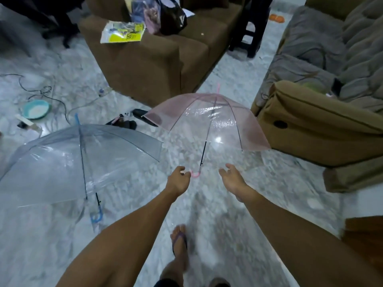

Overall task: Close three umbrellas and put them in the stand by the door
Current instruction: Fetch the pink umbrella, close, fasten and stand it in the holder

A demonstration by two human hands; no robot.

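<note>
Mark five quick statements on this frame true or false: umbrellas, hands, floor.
1. The pink umbrella is open on the floor. True.
2. The blue umbrella is already closed. False: its canopy is fully spread.
3. The left hand is next to the pink hook handle. True; whether it grips it yet I cannot tell.
4. The right hand is clamped around the pink umbrella's shaft. False: it is open, palm up, to the right of the shaft.
5. A teal bowl sits on the brown sofa. False: it is on the floor at left, among cables.
</note>
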